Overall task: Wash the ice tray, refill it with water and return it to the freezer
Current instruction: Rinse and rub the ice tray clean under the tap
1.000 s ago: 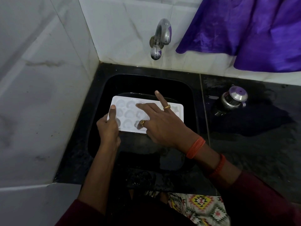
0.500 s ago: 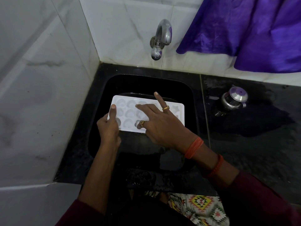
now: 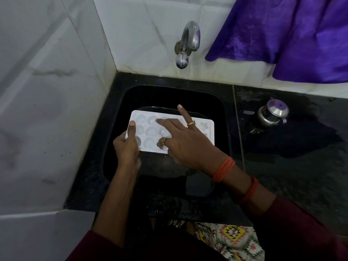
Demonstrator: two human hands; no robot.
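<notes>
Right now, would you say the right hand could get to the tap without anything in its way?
Probably yes. The right hand only touches the tray with straight fingers, the left hand holds it, and nothing stands before the tap.

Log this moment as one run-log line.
stage: washing | left hand: grips ice tray edge over sink | right hand: fingers touch tray cells | tap: no stream visible
</notes>
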